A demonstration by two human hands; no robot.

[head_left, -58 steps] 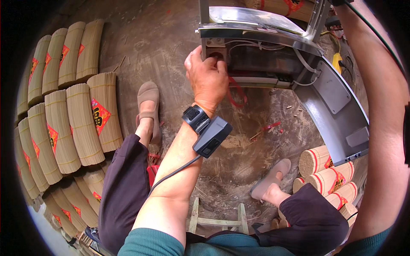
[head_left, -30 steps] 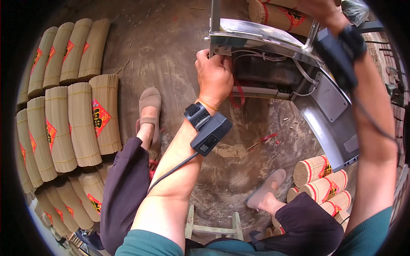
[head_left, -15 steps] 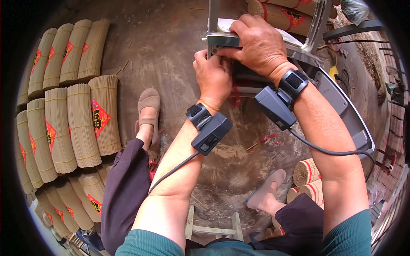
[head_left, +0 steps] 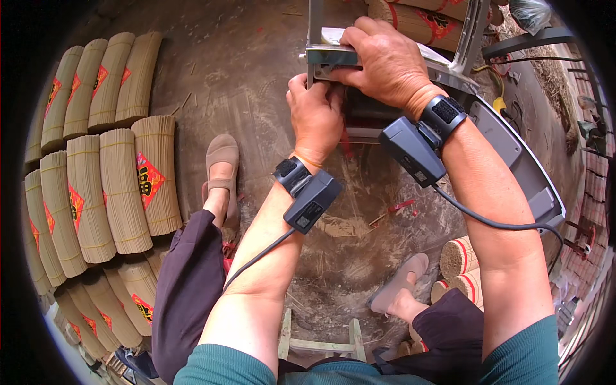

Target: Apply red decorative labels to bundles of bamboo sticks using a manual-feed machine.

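Note:
At the top of the view stands a metal frame [head_left: 332, 56] with an upright post and a short crossbar, part of a grey machine [head_left: 497, 128]. My right hand [head_left: 390, 67] grips the crossbar's right part, fingers curled over the top and thumb below. A white sheet-like piece [head_left: 333, 35] shows just behind those fingers. Just under the corner of post and crossbar, my left hand [head_left: 316, 119] is closed with bent fingers. Whatever its fingertips hold is hidden. Each wrist wears a black strap with a dark box and a cable.
Bundles of thin sticks [head_left: 119, 192] with red labels lie in rows at left. More bundles [head_left: 417, 25] lie behind the frame, others [head_left: 463, 256] by my right foot. A low wooden stool [head_left: 321, 345] is at the bottom. A yellow-and-black cord piece [head_left: 500, 105] lies beyond the machine.
Both hands and the metal frame appear slightly farther left in the view. Their hold on the frame looks the same.

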